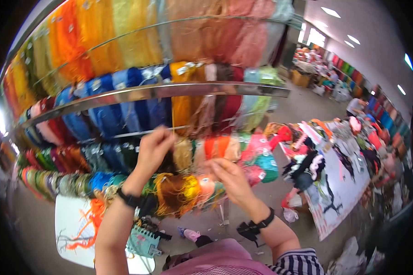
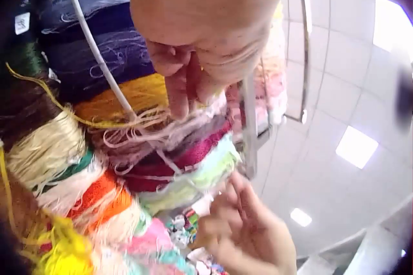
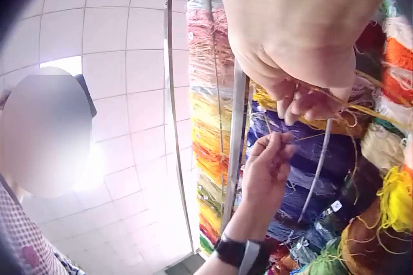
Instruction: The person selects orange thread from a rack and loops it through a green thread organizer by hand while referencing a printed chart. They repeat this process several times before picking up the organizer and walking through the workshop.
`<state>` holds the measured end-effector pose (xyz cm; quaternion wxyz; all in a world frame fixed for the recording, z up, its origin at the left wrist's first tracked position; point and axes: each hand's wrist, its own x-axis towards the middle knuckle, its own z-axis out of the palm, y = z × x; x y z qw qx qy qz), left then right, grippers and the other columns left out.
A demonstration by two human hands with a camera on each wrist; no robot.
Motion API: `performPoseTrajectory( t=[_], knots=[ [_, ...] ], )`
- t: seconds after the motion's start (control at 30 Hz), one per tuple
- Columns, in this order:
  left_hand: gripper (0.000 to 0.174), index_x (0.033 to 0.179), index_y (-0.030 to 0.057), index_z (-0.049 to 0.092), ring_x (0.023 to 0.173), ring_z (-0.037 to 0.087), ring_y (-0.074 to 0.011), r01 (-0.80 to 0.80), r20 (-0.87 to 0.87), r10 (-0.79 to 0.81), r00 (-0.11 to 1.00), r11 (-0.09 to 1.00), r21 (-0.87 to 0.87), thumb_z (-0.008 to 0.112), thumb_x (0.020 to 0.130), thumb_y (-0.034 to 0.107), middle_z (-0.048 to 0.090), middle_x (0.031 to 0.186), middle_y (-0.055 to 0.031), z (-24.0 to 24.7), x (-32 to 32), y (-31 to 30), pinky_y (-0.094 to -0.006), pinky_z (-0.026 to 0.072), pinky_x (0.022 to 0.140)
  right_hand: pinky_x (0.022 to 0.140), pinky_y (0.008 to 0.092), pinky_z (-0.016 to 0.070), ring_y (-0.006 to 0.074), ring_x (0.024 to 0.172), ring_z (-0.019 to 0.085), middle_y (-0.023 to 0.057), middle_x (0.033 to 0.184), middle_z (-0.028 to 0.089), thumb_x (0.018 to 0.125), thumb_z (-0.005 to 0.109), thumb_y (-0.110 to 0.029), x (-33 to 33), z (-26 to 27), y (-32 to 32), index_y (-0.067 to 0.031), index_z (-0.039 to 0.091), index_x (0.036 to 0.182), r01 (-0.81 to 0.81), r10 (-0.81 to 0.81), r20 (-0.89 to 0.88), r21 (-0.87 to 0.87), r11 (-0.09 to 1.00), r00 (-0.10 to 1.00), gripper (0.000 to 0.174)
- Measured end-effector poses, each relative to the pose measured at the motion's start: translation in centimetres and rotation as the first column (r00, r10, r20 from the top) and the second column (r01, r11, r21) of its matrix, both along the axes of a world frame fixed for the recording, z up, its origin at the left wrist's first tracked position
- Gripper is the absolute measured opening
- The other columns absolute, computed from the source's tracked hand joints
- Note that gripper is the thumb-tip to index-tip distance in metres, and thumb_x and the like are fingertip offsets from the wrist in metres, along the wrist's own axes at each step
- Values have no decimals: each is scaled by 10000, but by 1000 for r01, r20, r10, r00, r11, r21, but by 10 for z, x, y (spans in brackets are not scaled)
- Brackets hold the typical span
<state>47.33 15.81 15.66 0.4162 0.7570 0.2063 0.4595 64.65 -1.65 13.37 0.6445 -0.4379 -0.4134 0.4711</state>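
Note:
My left hand [image 1: 156, 149] is raised in front of the rack of thread hanks, thumb and fingertips pinching a thin yellow thread [image 2: 97, 122]. This thread also rises above the hand in the head view. Lower and to the right, my right hand [image 1: 234, 181] has thumb and forefinger brought together, the other fingers curled. A yellow strand [image 3: 377, 112] runs at its fingers in the right wrist view; its pinch is partly hidden. Behind the hands hang a mustard hank [image 1: 186, 103], blue hanks [image 1: 134, 110] and an orange hank [image 1: 217, 147].
A curved metal rail [image 1: 165, 90] crosses in front of the hanks. Below stands a white chair [image 1: 73, 208] with orange yarn [image 1: 94, 222] on it. To the right, a table [image 1: 339, 201] bears piled yarn. Another person [image 1: 354, 107] is farther back.

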Motion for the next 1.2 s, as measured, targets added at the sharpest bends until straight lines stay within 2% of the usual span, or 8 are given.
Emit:
performPoseTrajectory(
  t=[0.23, 0.53, 0.6, 0.63, 0.93, 1.03, 1.1, 1.2],
  knots=[
    [95, 903, -16, 661, 803, 645, -122, 166, -258, -263, 930, 924, -344, 642, 894, 76, 682, 835, -29, -42, -67, -112, -268, 516, 728, 602, 217, 358, 63, 636, 416, -52, 718, 464, 1019, 456, -195, -56, 14, 18, -59, 533, 1028, -376, 408, -233, 169, 911, 883, 156],
    [163, 1002, 38, 666, 718, 581, -70, -528, -134, 518, 845, 768, -363, 599, 927, 167, 651, 845, 4, -63, -266, -114, -205, 426, 602, 458, 248, 305, 65, 536, 388, -75, 661, 428, 997, 507, -323, 27, -265, -171, -168, 558, 940, -414, 76, -575, -486, 770, 815, 173],
    [163, 979, 64, 667, 685, 566, -61, -628, -179, 616, 767, 664, -407, 610, 921, 206, 647, 809, 13, -73, -302, -127, -196, 387, 564, 461, 294, 359, 93, 542, 448, -23, 661, 507, 942, 557, -415, 71, -324, -248, -115, 628, 954, 38, 95, 107, -835, 549, 990, 308],
    [158, 971, 74, 665, 673, 563, -58, -659, -205, 647, 735, 609, -442, 616, 917, 214, 646, 813, 12, -77, -316, -132, -190, 377, 557, 548, 354, 469, 197, 641, 600, 83, 768, 644, 907, 560, -462, 100, -343, -280, -46, 682, 923, 337, 511, 504, -858, 387, 696, 433],
    [173, 985, 77, 672, 707, 567, -39, -676, -211, 688, 694, 522, -520, 635, 900, 223, 639, 840, 25, -114, -362, -188, -187, 378, 561, 750, 476, 522, 354, 889, 664, 163, 941, 687, 839, 583, -275, 65, -257, -160, -86, 675, 924, 431, 548, 836, -485, 761, -27, 227],
    [200, 968, 62, 683, 761, 538, -61, -688, -276, 663, 696, 505, -521, 643, 892, 243, 630, 858, 27, -110, -354, -206, -223, 394, 636, 723, 333, 467, 245, 770, 569, 112, 869, 627, 840, 642, -147, -12, -190, -57, -47, 568, 762, -138, -134, 947, 180, 974, 292, 146],
    [217, 969, 61, 677, 770, 561, -75, -698, -273, 681, 679, 485, -527, 641, 897, 263, 643, 866, 19, -111, -349, -216, -236, 416, 653, 689, 302, 469, 175, 732, 565, 62, 829, 604, 915, 571, -98, -75, -173, -7, -38, 532, 792, -126, 115, 472, -7, 992, 874, 143],
    [212, 1010, 72, 672, 743, 563, -63, -600, -161, 706, 690, 432, -674, 617, 912, 252, 653, 885, 20, -108, -339, -229, -214, 417, 637, 677, 216, 431, 69, 719, 546, 30, 818, 617, 953, 562, -112, -159, -116, 38, -54, 531, 847, -341, 381, 289, -181, 923, 878, 125]
  ],
)
